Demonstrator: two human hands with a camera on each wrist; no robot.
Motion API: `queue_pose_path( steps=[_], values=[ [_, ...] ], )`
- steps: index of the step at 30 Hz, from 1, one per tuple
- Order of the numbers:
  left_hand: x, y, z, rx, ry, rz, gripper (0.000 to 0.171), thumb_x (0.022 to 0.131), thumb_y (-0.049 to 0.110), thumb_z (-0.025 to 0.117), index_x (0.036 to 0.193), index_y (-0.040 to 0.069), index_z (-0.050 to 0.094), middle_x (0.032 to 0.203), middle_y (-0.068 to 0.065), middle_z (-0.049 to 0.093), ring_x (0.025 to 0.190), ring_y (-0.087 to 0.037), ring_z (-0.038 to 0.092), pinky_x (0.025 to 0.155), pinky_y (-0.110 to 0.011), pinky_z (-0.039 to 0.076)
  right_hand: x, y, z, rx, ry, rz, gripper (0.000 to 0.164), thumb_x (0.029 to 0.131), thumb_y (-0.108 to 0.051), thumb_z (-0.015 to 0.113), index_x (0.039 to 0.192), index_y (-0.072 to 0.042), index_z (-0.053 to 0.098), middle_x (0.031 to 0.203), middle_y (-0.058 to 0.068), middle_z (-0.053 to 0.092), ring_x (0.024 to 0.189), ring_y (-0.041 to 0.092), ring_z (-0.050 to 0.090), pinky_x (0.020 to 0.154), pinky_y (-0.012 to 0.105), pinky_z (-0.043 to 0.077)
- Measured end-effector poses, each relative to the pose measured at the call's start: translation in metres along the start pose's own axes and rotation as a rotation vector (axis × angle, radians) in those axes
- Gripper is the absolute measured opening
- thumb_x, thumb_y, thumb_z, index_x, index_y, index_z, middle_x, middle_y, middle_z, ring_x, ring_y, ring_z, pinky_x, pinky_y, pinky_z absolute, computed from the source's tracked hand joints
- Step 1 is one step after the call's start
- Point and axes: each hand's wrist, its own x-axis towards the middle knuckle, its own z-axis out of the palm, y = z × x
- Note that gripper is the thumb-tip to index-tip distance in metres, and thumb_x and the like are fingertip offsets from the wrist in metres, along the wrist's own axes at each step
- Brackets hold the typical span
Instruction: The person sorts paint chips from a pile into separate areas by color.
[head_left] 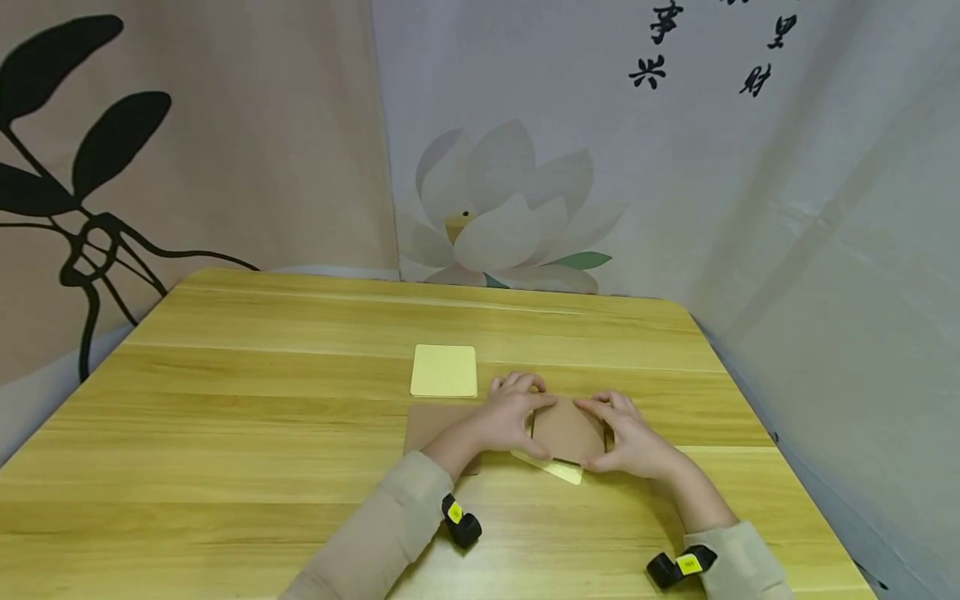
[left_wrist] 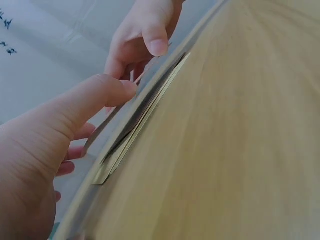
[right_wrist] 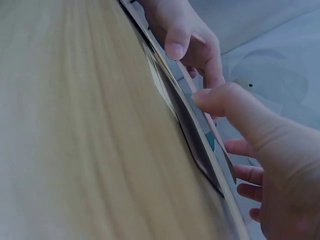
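A thin brown card [head_left: 567, 429] lies between my two hands, right of the table's middle. My left hand [head_left: 513, 417] holds its left side with thumb and fingers; my right hand [head_left: 630, 437] holds the right side. In the left wrist view, the brown card [left_wrist: 102, 129] is raised and tilted above flat pieces on the table. Beneath it, a pale yellow card [head_left: 558, 471] pokes out toward me. Dark-edged pieces [right_wrist: 195, 145] lie under there too, mostly hidden. My left wrist crosses another brown square [head_left: 435, 423], covering part of it.
Farther back on the wooden table [head_left: 225, 458] lies a pale yellow square with rounded corners [head_left: 444, 372]. Printed cloth [head_left: 517, 200] hangs behind the table's back edge and along its sides. Black wrist cameras [head_left: 461, 525] sit at both cuffs.
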Motion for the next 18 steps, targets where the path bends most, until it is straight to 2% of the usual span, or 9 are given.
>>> queue_pose_path(
  steps=[5,10,18],
  values=[
    [-0.01,-0.003,-0.005,-0.002,0.02,-0.01,0.085,0.065,0.054,0.08,0.136,0.015,0.056,0.132,-0.002,0.043,0.123,-0.02,0.033,0.092,-0.039,0.025,0.004,-0.012,0.002,-0.047,0.017,-0.037,0.086,0.065,-0.029,0.085,0.141,-0.011,0.049,0.132,0.011,0.037,0.122,0.033,0.031,0.094,0.058,0.032],
    [-0.024,-0.008,-0.012,0.004,0.034,-0.02,0.084,0.066,0.055,0.079,0.136,0.016,0.056,0.133,-0.003,0.043,0.124,-0.022,0.032,0.094,-0.043,0.024,0.012,-0.023,0.008,-0.05,0.01,-0.067,0.086,0.065,-0.027,0.086,0.141,-0.012,0.049,0.131,0.009,0.038,0.12,0.032,0.032,0.092,0.055,0.033],
    [-0.051,-0.022,-0.02,-0.05,0.053,-0.04,0.085,0.067,0.054,0.079,0.137,0.013,0.055,0.132,-0.004,0.042,0.121,-0.02,0.032,0.094,-0.045,0.023,0.028,-0.04,0.022,-0.069,-0.02,-0.096,0.086,0.065,-0.029,0.086,0.141,-0.014,0.049,0.129,0.006,0.04,0.119,0.028,0.034,0.092,0.053,0.033]
  ],
)
